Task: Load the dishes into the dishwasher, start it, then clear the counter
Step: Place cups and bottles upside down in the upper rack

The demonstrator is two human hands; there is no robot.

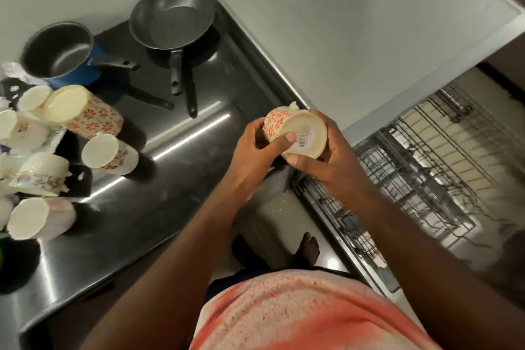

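Both hands hold one cream mug with a red flower pattern [295, 129], tipped so its base with a barcode sticker faces me. My left hand [257, 151] grips its side, thumb on the base. My right hand [329, 151] cups it from below and the right. The mug hangs over the counter's right edge, beside the open dishwasher rack [426, 168], a wire basket pulled out at the right. Several more mugs stand upside down at the counter's left, among them a tall red-flowered one [82, 111] and a white one [109, 153].
A blue saucepan [61, 54] and a dark frying pan [170, 17] sit on the steel counter [176, 173] at the back. Crumpled white wrapping [17, 134] lies among the mugs. A white surface [355, 23] fills the upper right. My bare foot [308, 247] is on the floor below.
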